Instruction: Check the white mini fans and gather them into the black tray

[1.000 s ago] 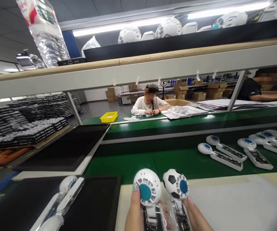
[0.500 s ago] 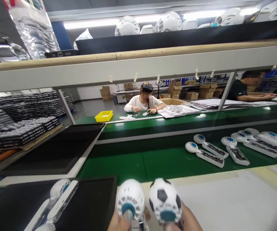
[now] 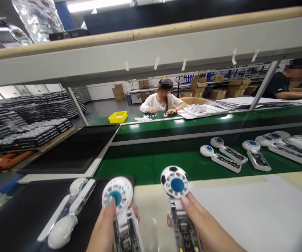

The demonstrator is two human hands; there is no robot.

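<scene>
Left hand (image 3: 106,224), right hand (image 3: 198,224) each grip 1 fan (image 3: 119,206) (image 3: 178,199); 2 held.

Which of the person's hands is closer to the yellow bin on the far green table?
The left hand. It holds the white fan more nearly below the yellow bin; the right hand, holding the football-patterned fan, is further to the right.
</scene>
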